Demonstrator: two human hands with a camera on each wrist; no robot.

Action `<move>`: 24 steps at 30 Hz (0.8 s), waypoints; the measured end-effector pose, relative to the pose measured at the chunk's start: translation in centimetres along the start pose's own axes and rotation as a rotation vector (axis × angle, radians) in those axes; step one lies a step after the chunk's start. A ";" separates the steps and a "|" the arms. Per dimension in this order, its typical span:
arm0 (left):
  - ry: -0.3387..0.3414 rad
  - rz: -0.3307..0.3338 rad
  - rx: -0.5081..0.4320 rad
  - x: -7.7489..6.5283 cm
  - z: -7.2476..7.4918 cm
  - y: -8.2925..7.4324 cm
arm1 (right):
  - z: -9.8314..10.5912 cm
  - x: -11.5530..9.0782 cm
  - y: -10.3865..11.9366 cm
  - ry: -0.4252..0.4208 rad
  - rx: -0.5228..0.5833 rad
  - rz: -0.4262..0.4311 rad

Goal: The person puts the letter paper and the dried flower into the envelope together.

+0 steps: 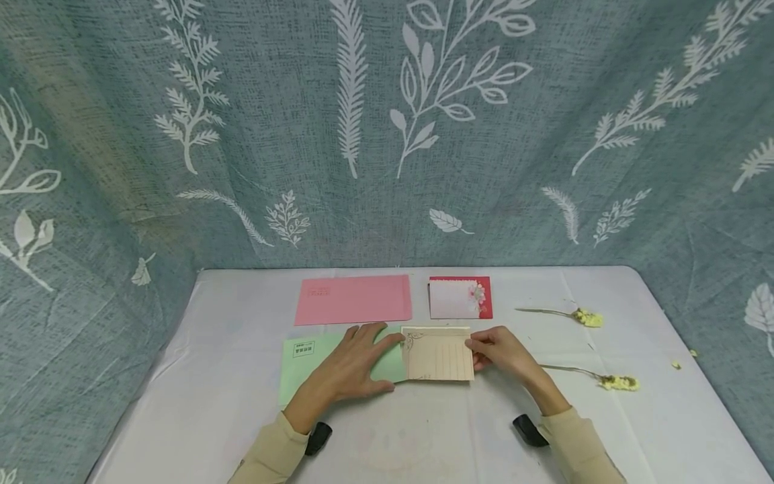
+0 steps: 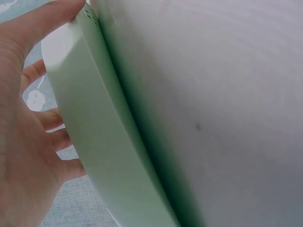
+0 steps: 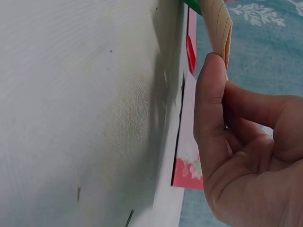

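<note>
A light green envelope point(image 1: 302, 366) lies lengthwise in front of me, with small dark print at its left end. My left hand point(image 1: 357, 363) spans it near its right end, thumb at the near edge and fingers spread toward the far edge. In the left wrist view the envelope point(image 2: 94, 113) sits between thumb and fingers. A cream folded card point(image 1: 440, 356) with ruled lines and a corner ornament meets the envelope's right end, its left end hidden there. My right hand point(image 1: 498, 353) pinches the card's right edge between thumb and fingers, seen closely in the right wrist view.
Behind the green envelope lie a pink envelope point(image 1: 353, 300) and a red and white floral card point(image 1: 459, 298). Two yellow dried flower stems point(image 1: 586, 317) lie on the right of the white-covered table point(image 1: 423, 437). A patterned grey-green curtain point(image 1: 375, 222) rises behind.
</note>
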State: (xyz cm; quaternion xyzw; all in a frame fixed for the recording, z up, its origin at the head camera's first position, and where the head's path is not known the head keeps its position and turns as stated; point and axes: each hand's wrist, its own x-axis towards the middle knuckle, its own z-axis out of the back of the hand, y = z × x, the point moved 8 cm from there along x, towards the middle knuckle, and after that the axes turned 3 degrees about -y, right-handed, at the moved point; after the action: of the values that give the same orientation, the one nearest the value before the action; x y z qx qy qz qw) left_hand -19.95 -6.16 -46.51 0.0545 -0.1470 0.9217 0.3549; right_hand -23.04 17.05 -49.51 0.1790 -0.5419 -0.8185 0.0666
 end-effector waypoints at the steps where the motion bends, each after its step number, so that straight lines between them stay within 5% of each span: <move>1: 0.000 0.000 0.002 0.0 0.0 0.0 | -0.1 0.1 0.0 0.011 0.003 0.009; 24: 0.014 -0.018 -0.004 0.0 -0.4 -0.4 | -0.5 0.5 -0.3 -0.014 -0.023 -0.013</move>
State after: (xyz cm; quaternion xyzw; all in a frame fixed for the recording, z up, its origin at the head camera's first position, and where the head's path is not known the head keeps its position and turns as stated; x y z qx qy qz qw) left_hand -19.71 -5.77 -46.78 0.0486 -0.1457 0.9185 0.3643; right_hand -23.34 16.56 -50.05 0.1760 -0.5316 -0.8264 0.0595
